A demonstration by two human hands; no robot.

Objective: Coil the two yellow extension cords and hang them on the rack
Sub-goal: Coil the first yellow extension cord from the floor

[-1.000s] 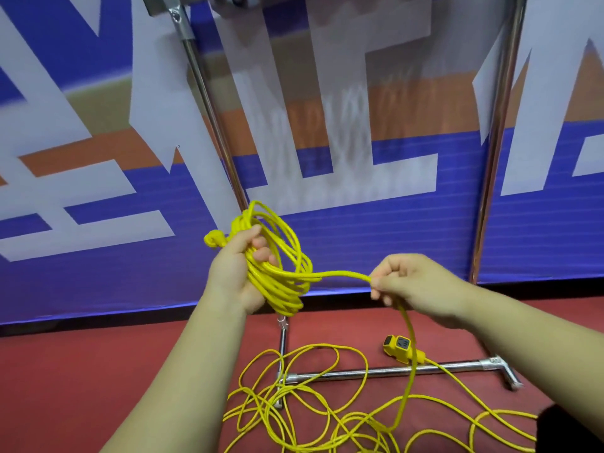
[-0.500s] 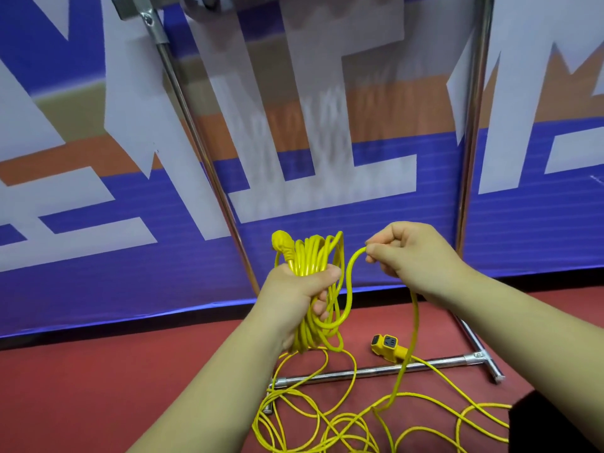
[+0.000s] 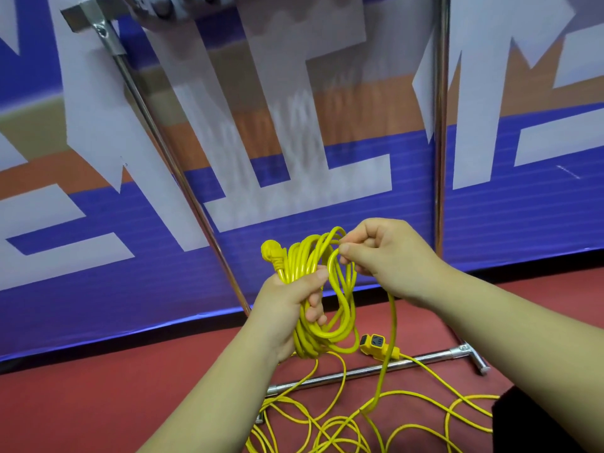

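A partly wound coil of yellow extension cord is gripped in the curled fingers of the left hand, another loop is pinched by the right hand, while much loose cord is left tangled on the floor and nothing is seen hung on the rack.

A blue, white and orange banner filled the upper frame. Red floor lay along the bottom.

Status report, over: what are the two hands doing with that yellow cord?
Left hand grips the coiled cord bundle. Right hand pinches a loop at its top. Loose cord tangled on the floor, socket end by the rack base bar.
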